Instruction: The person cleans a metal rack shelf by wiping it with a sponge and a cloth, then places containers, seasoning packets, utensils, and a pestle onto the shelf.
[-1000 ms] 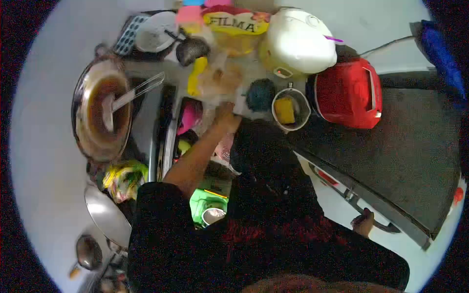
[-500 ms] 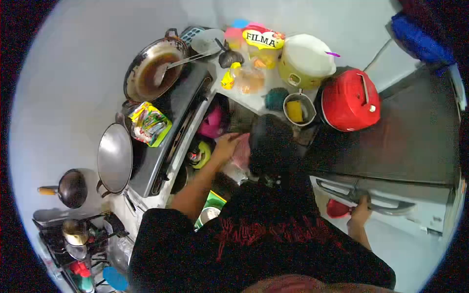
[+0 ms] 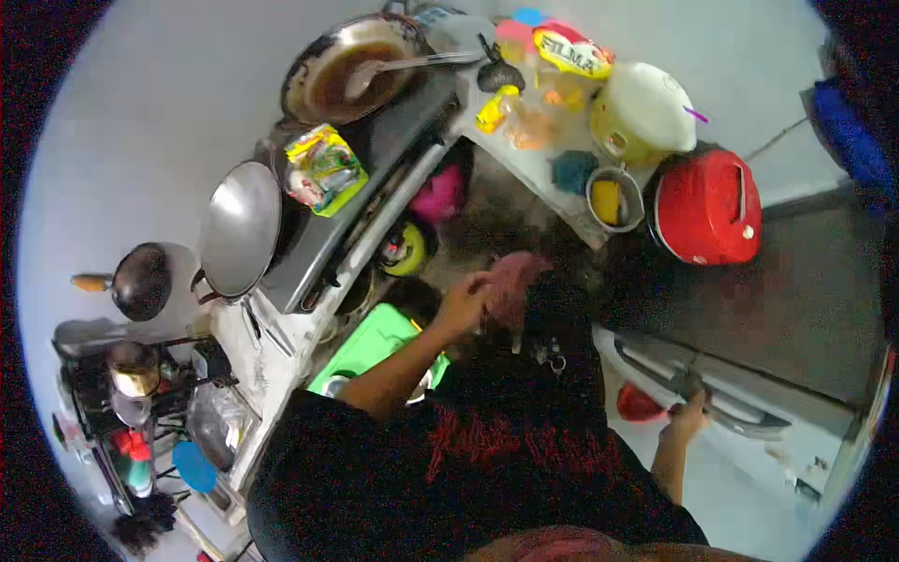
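Observation:
My left hand (image 3: 466, 307) pinches the edge of a pink cloth-like thing (image 3: 513, 286) in front of my dark clothing. Part of the pink thing is hidden by that clothing. At the right, my right hand (image 3: 688, 419) has its fingers closed at the long handle (image 3: 749, 415) of a white appliance door (image 3: 796, 459). A red object (image 3: 639, 403) shows just left of this hand; whether the two touch is unclear. Below my left forearm lies a bright green tray-like thing (image 3: 379, 339).
A stove (image 3: 309, 248) carries a pan of brown liquid (image 3: 361, 84), a wok (image 3: 241, 229) and a colourful packet (image 3: 326, 173). Behind are a rice cooker (image 3: 641, 112), a small pot with a yellow sponge (image 3: 607, 201) and a red container (image 3: 707, 208). A rack (image 3: 80, 375) stands left.
My left hand has come down from the counter area to the pink thing, which is now lifted slightly. The view has shifted, showing more of the left side. My right hand stays by the door handle.

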Action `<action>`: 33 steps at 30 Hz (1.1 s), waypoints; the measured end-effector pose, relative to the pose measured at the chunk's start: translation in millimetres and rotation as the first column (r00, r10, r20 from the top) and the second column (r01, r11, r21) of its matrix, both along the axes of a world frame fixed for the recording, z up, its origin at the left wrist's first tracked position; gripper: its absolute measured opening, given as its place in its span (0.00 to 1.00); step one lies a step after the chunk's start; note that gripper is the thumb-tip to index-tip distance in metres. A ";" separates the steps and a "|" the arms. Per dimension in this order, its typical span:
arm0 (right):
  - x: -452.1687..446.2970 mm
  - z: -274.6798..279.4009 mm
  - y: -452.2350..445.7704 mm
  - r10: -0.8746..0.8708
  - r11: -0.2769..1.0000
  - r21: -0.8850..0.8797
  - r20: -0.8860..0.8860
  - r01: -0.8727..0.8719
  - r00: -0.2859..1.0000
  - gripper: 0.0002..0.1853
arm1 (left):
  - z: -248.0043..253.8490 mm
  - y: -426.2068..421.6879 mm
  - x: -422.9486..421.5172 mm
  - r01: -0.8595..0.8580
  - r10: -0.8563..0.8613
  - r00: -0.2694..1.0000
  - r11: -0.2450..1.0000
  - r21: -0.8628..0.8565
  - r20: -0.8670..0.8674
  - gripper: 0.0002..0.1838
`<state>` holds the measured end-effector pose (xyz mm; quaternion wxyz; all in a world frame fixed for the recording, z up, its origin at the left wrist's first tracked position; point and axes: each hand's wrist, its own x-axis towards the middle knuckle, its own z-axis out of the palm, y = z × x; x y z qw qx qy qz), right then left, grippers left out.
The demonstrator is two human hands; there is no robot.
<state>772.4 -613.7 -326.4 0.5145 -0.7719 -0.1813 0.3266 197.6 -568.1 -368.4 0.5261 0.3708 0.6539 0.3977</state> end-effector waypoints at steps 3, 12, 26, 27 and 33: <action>-97.4 73.9 2.7 -0.109 0.991 -0.077 0.037 0.111 0.993 0.19 | -12.8 -26.4 -1.6 0.084 -0.083 0.996 0.996 -0.033 0.046 0.19; -94.3 -19.7 -6.0 0.552 0.669 -0.030 -0.649 -0.743 0.523 0.30 | 12.4 -9.3 66.9 0.339 -0.341 0.925 0.940 -0.038 -0.168 0.19; -61.0 -14.1 2.0 0.777 0.507 -0.054 -0.404 -0.860 0.483 0.32 | 55.5 -23.0 125.8 0.475 -0.452 0.872 0.873 0.106 -0.190 0.18; -67.5 -12.4 4.8 0.783 0.503 -0.048 -0.397 -0.863 0.479 0.32 | 57.9 -22.6 121.3 0.441 -0.416 0.886 0.893 0.094 -0.207 0.18; -138.7 7.6 21.2 0.750 0.484 -0.107 -0.461 -0.869 0.474 0.27 | 41.8 -10.3 26.1 0.272 -0.207 0.945 0.927 0.259 -0.252 0.18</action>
